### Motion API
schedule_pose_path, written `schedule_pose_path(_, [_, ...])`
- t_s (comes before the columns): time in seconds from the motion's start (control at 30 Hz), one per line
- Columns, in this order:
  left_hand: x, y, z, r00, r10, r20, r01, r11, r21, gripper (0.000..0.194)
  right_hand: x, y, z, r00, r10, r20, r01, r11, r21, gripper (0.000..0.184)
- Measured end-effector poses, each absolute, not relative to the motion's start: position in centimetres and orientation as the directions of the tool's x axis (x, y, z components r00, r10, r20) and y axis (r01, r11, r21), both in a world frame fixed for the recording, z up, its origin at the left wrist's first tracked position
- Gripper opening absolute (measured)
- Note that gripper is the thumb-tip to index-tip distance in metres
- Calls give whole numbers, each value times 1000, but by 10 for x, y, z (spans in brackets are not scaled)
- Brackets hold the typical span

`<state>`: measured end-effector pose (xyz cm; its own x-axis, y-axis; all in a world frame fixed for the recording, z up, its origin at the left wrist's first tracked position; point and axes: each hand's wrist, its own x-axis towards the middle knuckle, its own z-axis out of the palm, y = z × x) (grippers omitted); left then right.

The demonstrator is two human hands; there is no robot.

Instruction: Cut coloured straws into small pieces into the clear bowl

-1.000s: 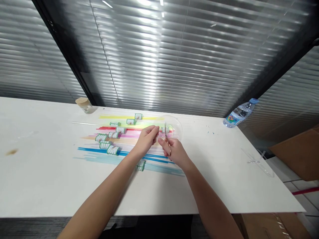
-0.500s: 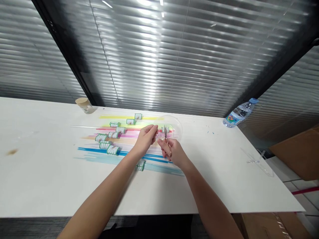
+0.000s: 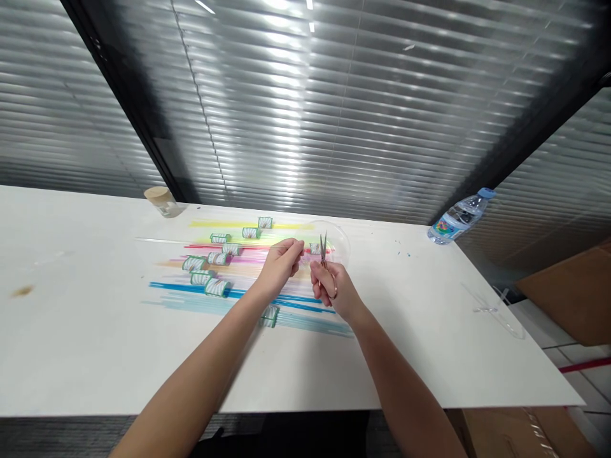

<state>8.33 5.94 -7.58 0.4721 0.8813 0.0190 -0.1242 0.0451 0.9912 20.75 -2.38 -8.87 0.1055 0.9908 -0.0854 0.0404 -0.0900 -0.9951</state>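
Observation:
My right hand (image 3: pixel 333 285) is closed round a small pair of scissors (image 3: pixel 323 251), its blades pointing away from me and slightly apart. To its left, my left hand (image 3: pixel 282 264) is held in a pinch over the table; whatever lies between its fingertips is too small to make out. Beneath both hands are bundles of thin coloured strands, among them dark blue strands (image 3: pixel 176 287), pale blue strands (image 3: pixel 191 305) and yellow strands (image 3: pixel 214 224). Several white-and-green patterned wrappers, such as this wrapper (image 3: pixel 217 287), lie on the strands. A clear round dish (image 3: pixel 344 238) sits behind the scissors.
A glass jar with a wooden lid (image 3: pixel 162 201) stands at the back left of the white table (image 3: pixel 86 343). Toward the back right is a water bottle (image 3: pixel 458 217). A clear plastic loop (image 3: pixel 491 310) lies near the right edge, with cardboard boxes (image 3: pixel 568 292) beyond.
My right hand has drawn the scissors slightly to the right, away from my left hand, and the blades have spread apart. My left hand has barely moved.

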Motion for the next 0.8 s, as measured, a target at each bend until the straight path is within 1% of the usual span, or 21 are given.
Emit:
schedule_pose_path(0.07, [83,59,-75,469,883,13,-120,49,992,36,208,-24,-89,88,992,-94,54,-99,-994,55])
schedule_pose_path(0.17, [84,59,-75,472,881,16,-127,49,991,37,207,-24,-88,91,981,-169,69,-175,-982,55])
schedule_pose_path(0.23, [84,60,-76,477,879,24,-141,49,989,37,207,-24,-88,104,975,-194,74,-202,-976,55])
schedule_pose_path(0.3, [84,60,-76,476,879,28,-147,49,988,37,207,-25,-87,105,977,-184,78,-192,-978,56])
schedule_pose_path(0.43, [83,60,-76,471,882,24,-137,46,990,36,207,-26,-86,99,991,-94,59,-100,-993,56])
schedule_pose_path(0.47, [83,60,-76,471,882,23,-137,48,989,36,207,-26,-86,89,991,-95,56,-100,-993,55])
schedule_pose_path(0.53, [83,58,-74,471,882,20,-138,52,989,35,207,-27,-86,69,987,-147,70,-152,-986,55])
schedule_pose_path(0.63, [83,57,-72,477,878,21,-139,52,989,35,207,-26,-88,92,973,-211,119,-221,-968,55])
schedule_pose_path(0.7, [83,58,-72,476,879,28,-144,47,988,35,207,-26,-88,100,975,-198,126,-209,-970,55])
schedule_pose_path(0.8, [83,59,-74,467,884,28,-131,38,991,34,208,-26,-88,62,991,-122,87,-127,-988,53])
